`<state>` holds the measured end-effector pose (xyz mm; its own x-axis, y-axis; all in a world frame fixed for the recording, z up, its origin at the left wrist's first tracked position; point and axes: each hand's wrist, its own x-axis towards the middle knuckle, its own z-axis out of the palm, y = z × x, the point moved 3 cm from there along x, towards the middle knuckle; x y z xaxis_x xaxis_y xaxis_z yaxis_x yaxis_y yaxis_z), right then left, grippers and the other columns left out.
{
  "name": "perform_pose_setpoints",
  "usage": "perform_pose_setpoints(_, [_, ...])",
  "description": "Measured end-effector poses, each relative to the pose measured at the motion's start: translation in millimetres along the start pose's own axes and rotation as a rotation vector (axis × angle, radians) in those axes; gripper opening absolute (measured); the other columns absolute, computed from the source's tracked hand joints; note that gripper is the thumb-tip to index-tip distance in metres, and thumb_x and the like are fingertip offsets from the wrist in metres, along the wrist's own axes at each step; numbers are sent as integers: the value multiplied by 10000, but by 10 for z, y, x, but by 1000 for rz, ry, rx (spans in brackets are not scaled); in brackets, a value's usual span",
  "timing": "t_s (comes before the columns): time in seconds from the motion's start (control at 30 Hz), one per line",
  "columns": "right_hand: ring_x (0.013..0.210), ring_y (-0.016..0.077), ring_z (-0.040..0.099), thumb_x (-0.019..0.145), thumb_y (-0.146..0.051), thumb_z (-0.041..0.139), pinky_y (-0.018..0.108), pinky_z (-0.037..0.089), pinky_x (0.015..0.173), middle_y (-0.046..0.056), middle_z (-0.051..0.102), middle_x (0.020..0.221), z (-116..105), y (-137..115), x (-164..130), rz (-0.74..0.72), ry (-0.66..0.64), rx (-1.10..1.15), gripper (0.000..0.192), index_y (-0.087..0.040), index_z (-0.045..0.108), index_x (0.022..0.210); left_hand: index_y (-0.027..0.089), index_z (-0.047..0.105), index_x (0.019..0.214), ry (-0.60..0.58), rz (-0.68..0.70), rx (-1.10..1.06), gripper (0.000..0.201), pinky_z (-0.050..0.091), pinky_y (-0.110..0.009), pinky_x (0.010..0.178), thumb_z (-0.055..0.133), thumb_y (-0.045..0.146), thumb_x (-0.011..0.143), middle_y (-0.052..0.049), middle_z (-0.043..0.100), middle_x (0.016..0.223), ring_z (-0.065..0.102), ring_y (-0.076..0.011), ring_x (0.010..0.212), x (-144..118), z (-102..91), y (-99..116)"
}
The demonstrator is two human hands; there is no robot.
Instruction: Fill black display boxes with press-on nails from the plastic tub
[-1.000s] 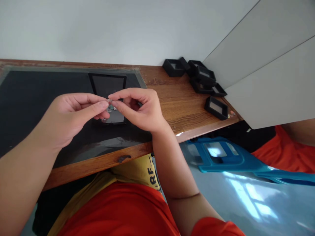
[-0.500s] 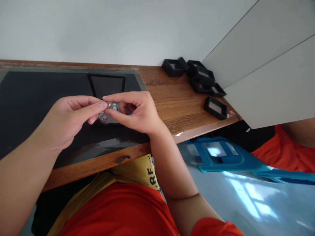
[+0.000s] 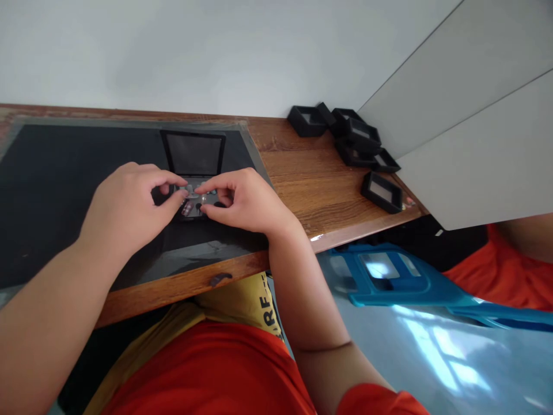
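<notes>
A shallow black case (image 3: pixel 196 154) lies on the dark mat with its window lid tilted up at the back. Small clear and reddish pieces (image 3: pixel 187 207) sit in its front half, partly hidden by my fingers. My left hand (image 3: pixel 129 202) reaches in from the left, thumb and index finger pinched at a small clear piece (image 3: pixel 192 195). From the right, my right hand (image 3: pixel 246 202) curves over the case, its thumb and index finger around a small shiny clear piece (image 3: pixel 204 199). The exact kind of these pieces is too small to tell.
Several small black window boxes (image 3: pixel 382 192) are grouped at the right back of the wooden table (image 3: pixel 298 173). A grey panel (image 3: pixel 475 150) stands to the right. Beyond the edge are a blue plastic chair (image 3: pixel 389 271) and another person's orange clothing (image 3: pixel 496 271).
Both hands have lowered from above the case to its front half. My fingertips, together before, have moved slightly apart, and more of the case and its lid shows.
</notes>
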<state>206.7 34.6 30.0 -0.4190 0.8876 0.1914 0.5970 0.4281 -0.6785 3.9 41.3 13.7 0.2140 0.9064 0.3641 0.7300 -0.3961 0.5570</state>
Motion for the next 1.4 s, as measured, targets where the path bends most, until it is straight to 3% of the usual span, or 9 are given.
perform_pose_setpoints(0.13, [644,90,470,812,-198,731,259,300,646,-41,606,677,-1,-11,5,29,-17,-38,243,-162,853,1019,334,830,905,-50,19,75,154,436,-400,765,722,439,871,-86,707,849,582,-322,870,9,30,-12])
perform_pose_setpoints(0.27, [682,101,495,830,-205,736,267,303,663,-23,639,722,-6,-36,3,72,-44,-83,219,-162,852,1012,313,828,979,-165,10,185,330,468,-482,833,561,501,934,-95,750,932,629,-367,969,2,22,30])
perform_pose_setpoints(0.43, [715,111,521,845,-213,741,273,318,687,-12,659,760,-13,-42,6,74,-42,-89,208,-163,847,1017,306,816,980,-203,15,206,394,483,-487,838,483,513,933,-65,758,951,647,-341,992,-17,25,35])
perform_pose_setpoints(0.7, [716,113,523,894,-298,747,269,321,682,-20,625,746,-4,10,7,37,22,-25,212,-163,820,1041,294,795,936,-69,27,124,265,509,-459,826,578,445,947,-56,785,993,680,-326,993,-2,-22,73])
perform_pose_setpoints(0.9, [717,115,502,939,-313,713,278,321,690,-16,609,745,9,21,5,54,79,-1,195,-159,790,1031,347,809,980,-28,-57,53,201,480,-372,658,635,442,945,13,783,866,677,-230,727,-30,-50,85])
perform_pose_setpoints(1.03, [700,113,490,949,-354,712,273,322,683,-26,584,719,13,16,7,38,97,27,228,-158,781,1042,328,819,997,33,58,66,220,493,-397,702,635,439,953,-17,779,891,690,-245,768,-41,-63,124])
perform_pose_setpoints(1.23, [654,100,467,936,-253,679,267,318,653,-35,559,674,15,20,13,-28,136,46,145,-159,789,947,318,819,955,68,203,-34,216,539,-400,750,675,478,967,-7,806,930,719,-241,855,-59,-65,198])
perform_pose_setpoints(1.4, [657,100,470,949,-233,645,264,329,657,-26,581,683,13,30,20,-106,177,71,156,-163,783,927,363,842,962,20,36,-200,172,594,-377,744,775,501,885,38,822,932,740,-216,803,-60,-62,174])
